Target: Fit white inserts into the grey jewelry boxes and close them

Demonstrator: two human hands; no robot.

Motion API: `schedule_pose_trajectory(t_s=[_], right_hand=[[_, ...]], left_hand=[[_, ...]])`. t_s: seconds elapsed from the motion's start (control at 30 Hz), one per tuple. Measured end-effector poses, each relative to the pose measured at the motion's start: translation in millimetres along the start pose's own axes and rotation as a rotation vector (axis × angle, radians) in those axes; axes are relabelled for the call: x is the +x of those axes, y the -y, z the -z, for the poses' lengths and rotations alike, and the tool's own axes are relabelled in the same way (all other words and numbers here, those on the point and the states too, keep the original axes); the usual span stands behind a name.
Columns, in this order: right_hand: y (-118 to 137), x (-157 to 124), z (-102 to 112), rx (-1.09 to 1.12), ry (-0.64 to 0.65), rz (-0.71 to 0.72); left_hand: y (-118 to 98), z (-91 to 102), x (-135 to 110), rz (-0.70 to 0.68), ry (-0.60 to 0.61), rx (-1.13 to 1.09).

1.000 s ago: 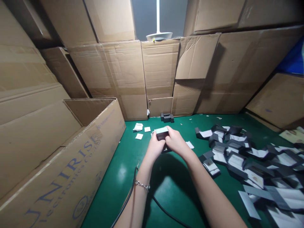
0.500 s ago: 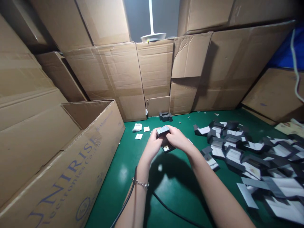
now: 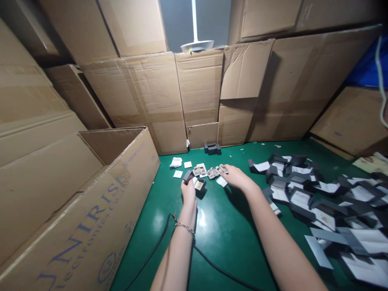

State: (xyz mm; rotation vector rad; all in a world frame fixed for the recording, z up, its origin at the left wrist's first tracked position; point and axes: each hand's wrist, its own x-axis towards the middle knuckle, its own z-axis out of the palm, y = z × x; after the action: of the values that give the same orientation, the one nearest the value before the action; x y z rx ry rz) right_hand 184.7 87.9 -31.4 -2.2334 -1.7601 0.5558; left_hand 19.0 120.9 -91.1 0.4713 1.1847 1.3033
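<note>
My left hand [image 3: 188, 190] grips a small dark grey box [image 3: 197, 185] that lies open on the green table [image 3: 221, 234], a pale insert showing inside it. My right hand [image 3: 237, 178] reaches forward to a row of small pale inserts [image 3: 209, 171] on the table, its fingertips at the rightmost piece. Whether the fingers hold one of them is not clear. A white paper slip [image 3: 222, 182] lies just under that hand.
A heap of dark grey boxes and flat white-lined blanks [image 3: 318, 202] covers the table's right side. A large open carton [image 3: 91, 206] stands at the left. Cardboard walls [image 3: 200, 89] close the back. A black cable [image 3: 157, 246] runs under my left wrist. Small dark blocks [image 3: 212, 148] sit at the back.
Both hands held the small box together in the air. Now the left hand has it down on the table, opened, and the right hand has moved off to the pale inserts.
</note>
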Motion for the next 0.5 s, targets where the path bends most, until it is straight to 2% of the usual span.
schedule_pose_trajectory(t_s=[0.07,0.1,0.23,0.5], right_hand=[[-0.4,6.1,-17.9,-0.052,-0.003,0.048],[0.2,7.9,-26.8,-0.08,-0.029,0.028],[4.0,9.6,-52.3,-0.159,-0.059,0.002],[7.0,9.3,-59.9,-0.217,-0.074,0.087]], left_hand=[[7.3,0.6,-0.6,-0.071,-0.007,0.037],[9.8,0.4,-0.7,-0.094,-0.017,0.047],[15.0,-0.3,2.6,-0.098,-0.013,0.024],[14.3,0.5,4.4,-0.009,0.045,-0.08]])
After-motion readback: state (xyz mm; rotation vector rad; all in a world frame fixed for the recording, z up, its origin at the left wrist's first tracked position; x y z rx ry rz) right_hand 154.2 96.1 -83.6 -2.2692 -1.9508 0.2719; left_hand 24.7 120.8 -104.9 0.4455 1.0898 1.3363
